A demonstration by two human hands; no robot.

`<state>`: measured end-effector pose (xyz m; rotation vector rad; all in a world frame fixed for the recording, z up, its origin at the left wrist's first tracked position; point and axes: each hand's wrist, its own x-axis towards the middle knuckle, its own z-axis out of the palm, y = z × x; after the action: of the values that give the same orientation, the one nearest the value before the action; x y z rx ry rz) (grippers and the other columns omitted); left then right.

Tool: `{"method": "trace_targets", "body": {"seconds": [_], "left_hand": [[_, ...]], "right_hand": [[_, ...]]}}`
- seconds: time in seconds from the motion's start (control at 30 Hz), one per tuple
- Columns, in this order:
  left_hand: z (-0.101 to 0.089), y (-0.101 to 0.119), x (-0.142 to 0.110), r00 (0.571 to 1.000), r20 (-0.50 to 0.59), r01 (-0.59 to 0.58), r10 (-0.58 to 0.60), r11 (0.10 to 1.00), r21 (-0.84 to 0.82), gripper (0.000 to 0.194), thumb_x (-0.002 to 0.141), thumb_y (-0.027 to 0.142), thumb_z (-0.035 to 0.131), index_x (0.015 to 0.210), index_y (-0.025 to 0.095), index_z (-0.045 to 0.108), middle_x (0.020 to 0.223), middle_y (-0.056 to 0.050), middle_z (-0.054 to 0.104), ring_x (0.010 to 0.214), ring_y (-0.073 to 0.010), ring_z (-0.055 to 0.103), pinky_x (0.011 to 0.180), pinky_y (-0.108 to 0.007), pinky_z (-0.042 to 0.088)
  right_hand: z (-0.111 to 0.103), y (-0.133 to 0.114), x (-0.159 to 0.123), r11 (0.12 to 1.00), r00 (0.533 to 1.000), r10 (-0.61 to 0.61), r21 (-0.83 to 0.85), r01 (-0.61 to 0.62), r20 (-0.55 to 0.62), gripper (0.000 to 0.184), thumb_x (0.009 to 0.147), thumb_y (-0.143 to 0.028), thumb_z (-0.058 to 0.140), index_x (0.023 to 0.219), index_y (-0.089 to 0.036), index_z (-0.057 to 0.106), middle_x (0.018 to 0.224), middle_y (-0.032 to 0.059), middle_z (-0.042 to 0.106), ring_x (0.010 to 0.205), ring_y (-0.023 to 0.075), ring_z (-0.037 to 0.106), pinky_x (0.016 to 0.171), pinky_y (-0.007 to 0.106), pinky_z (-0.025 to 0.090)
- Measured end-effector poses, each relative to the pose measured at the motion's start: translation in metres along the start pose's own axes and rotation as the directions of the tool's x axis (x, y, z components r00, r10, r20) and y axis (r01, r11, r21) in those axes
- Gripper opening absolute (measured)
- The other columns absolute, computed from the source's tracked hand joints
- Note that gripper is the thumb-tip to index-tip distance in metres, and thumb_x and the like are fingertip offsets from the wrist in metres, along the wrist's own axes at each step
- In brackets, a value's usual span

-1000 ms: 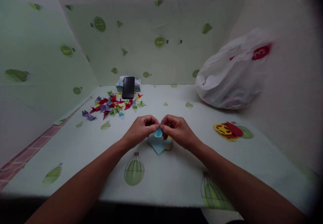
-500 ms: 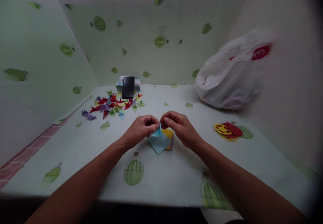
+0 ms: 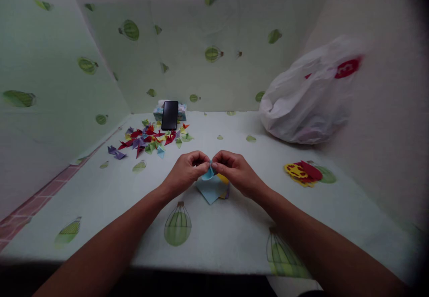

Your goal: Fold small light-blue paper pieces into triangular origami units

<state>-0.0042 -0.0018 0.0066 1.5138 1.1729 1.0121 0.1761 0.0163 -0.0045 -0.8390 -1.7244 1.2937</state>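
My left hand point(image 3: 186, 172) and my right hand point(image 3: 234, 171) meet at the middle of the table, fingertips pinched together on a small light-blue paper piece point(image 3: 208, 174). The piece is held just above a little stack of paper squares point(image 3: 212, 190), light blue on top with yellow and purple edges showing beneath. Both hands' fingers are curled closed around the fold.
A heap of folded coloured paper triangles point(image 3: 149, 139) lies at the back left, in front of a black phone point(image 3: 170, 115) leaning on a tissue box. A white plastic bag point(image 3: 310, 98) sits at the back right. Red and yellow paper cut-outs point(image 3: 303, 172) lie to the right.
The hands have stayed pinched on the blue piece, shifting slightly; my right hand rose and uncovered the yellow sheet, then came back down a little.
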Motion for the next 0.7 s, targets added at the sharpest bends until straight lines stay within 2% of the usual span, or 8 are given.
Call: {"method": "trace_targets", "body": {"seconds": [0.2,0.7], "left_hand": [[-0.0002,0.0007,-0.0004,1.0,-0.007,-0.01,0.01,1.0,-0.006,0.019,0.076,0.034,0.069,0.078,0.015,0.065,0.065,0.002,0.056,0.055,-0.0086,0.045,0.051,-0.022,0.036],[-0.0029,-0.0008,0.0006,1.0,0.023,0.002,0.0,0.998,-0.059,0.022,0.074,0.034,0.073,0.077,0.014,0.067,0.067,0.001,0.059,0.056,-0.0084,0.047,0.05,-0.021,0.038]], "right_hand": [[0.0004,-0.0007,-0.0001,1.0,1.0,0.002,0.008,-0.002,-0.018,0.021,0.081,-0.036,0.068,0.075,-0.017,0.061,0.071,-0.0007,0.057,0.066,0.0119,0.05,0.062,0.026,0.039],[-0.0006,-0.0023,0.0006,0.993,0.999,-0.009,-0.12,0.004,-0.04,0.02,0.081,-0.034,0.064,0.072,-0.017,0.061,0.069,0.0001,0.057,0.065,0.0126,0.048,0.061,0.027,0.038]]}}
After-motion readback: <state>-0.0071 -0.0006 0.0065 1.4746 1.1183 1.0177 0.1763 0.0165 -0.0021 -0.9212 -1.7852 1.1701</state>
